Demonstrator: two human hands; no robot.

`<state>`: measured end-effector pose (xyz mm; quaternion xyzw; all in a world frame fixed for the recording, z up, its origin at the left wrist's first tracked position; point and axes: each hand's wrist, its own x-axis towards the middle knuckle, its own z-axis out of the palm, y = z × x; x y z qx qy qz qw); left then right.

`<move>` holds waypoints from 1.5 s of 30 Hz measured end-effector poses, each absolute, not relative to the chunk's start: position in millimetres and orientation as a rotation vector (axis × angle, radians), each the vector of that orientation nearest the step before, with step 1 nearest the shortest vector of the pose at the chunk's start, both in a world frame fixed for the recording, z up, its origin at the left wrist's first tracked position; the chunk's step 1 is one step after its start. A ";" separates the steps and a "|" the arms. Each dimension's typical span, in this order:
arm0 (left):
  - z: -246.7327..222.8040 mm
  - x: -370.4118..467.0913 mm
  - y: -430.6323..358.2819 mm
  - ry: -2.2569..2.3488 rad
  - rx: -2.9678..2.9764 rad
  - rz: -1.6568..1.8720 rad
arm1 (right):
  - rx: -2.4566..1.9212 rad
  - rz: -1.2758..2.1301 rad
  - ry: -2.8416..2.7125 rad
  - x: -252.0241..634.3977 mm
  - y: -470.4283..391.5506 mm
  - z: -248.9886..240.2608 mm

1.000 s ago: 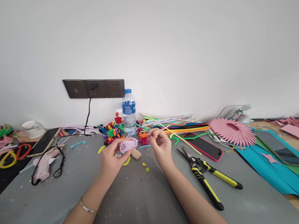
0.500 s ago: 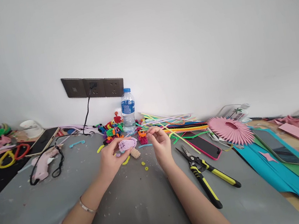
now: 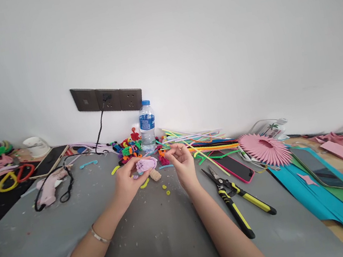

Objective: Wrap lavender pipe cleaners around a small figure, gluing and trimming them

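Note:
My left hand (image 3: 128,179) is closed round a lilac fuzzy piece (image 3: 146,164) of coiled pipe cleaner, held above the grey table. Just under it shows a beige ribbed piece (image 3: 155,174); whether the two are joined I cannot tell. To the right, my right hand (image 3: 182,162) is raised with thumb and fingertips drawn together in a pinch. Anything between those fingertips is too small to make out. Behind the hands stands a heap of bright pipe-cleaner figures (image 3: 130,149). Small yellow bits (image 3: 166,190) lie below, between the hands.
A water bottle (image 3: 147,126) stands by the wall. Black-and-yellow pruning shears (image 3: 233,195) lie open at right, near a pink-edged phone (image 3: 234,168) and loose pipe cleaners (image 3: 207,142). A pink glue gun (image 3: 49,187) with its cord lies left. Coloured paper (image 3: 335,210) covers the right side.
My right hand has shifted slightly left and its fingers have curled inward toward the lilac piece. The left hand stays almost still.

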<state>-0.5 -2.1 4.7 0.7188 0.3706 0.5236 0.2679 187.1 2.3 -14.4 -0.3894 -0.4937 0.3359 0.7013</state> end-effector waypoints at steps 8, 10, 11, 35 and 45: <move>3.8 0.2 -0.9 0.993 1.890 1.398 | -0.949 0.748 -1.178 184.2 -1.0 -15.0; 2.9 0.4 -0.1 0.980 1.880 1.404 | -0.941 0.664 -1.306 182.7 -3.5 -13.1; 2.2 0.5 0.3 0.970 1.878 1.406 | -0.927 0.619 -1.371 181.9 -4.9 -11.8; -0.4 3.5 -5.1 0.880 2.041 1.465 | -0.935 0.157 -1.562 174.7 -18.5 -6.5; 3.3 3.0 -6.5 0.952 2.007 1.402 | -0.938 0.019 -1.579 172.4 -19.3 -6.0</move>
